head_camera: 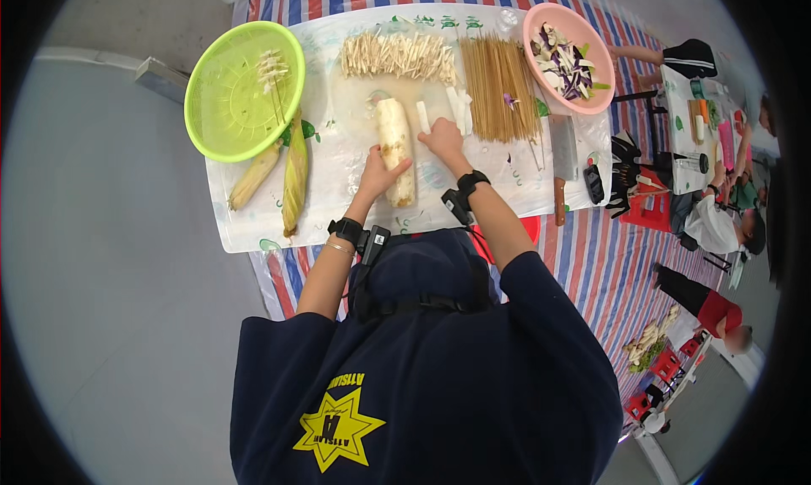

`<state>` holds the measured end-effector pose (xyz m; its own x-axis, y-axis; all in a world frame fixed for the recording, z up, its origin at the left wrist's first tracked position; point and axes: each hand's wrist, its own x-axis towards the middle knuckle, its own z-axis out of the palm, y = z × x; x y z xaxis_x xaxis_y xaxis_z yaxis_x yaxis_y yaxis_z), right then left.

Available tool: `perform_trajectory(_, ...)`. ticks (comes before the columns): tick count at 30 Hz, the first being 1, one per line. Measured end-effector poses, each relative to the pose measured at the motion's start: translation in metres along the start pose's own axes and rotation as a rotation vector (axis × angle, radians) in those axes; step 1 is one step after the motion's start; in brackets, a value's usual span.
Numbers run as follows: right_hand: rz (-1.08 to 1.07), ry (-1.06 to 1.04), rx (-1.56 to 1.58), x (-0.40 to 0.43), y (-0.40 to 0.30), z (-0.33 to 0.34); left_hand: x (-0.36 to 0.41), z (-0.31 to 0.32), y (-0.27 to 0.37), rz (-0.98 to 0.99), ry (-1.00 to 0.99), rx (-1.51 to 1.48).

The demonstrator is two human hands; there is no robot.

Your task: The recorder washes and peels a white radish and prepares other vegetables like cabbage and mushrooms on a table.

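Note:
My left hand (383, 172) lies around the lower half of a thick white root vegetable (394, 130), thumb on top. The root has brown patches and lies lengthwise in front of me on the table. Just right of it, my right hand (443, 139) pinches the near end of a flat white strip (422, 115). More white strips (460, 110) are stacked beyond that hand. Beneath the strip and the root's far end is a pale, wet-looking cutting board (355, 98). A long row of thin, pale cut pieces (398, 56) runs along the board's far side.
Bamboo skewers (497, 92) lie right of the board, a cleaver (562, 149) beyond them. A pink bowl (607, 98) holds cut purple-and-white vegetables. At left are a green basket (209, 130) with loaded skewers and two corn ears in husk (295, 181). Other people work at tables far right.

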<state>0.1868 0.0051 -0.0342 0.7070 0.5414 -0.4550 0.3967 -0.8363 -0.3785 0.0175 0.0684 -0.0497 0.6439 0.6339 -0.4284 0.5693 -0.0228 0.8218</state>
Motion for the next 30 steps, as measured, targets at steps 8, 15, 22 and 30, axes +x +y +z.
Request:
perform_trajectory(8,-0.088,0.067,-0.012,0.009,0.027,-0.004,0.002,0.002,0.0,-0.02,-0.044,-0.079)
perform_trajectory(15,-0.181,0.261,0.119,0.001,0.063,-0.04,0.013,0.011,-0.019,-0.082,-0.035,-0.019)
perform_trajectory(22,-0.118,0.216,0.216,-0.022,0.098,-0.069,0.009,0.011,0.0,-0.095,0.003,0.038)
perform_trajectory(30,-0.097,0.199,0.364,-0.029,0.121,-0.078,0.012,-0.015,0.022,-0.322,-0.247,-0.514)
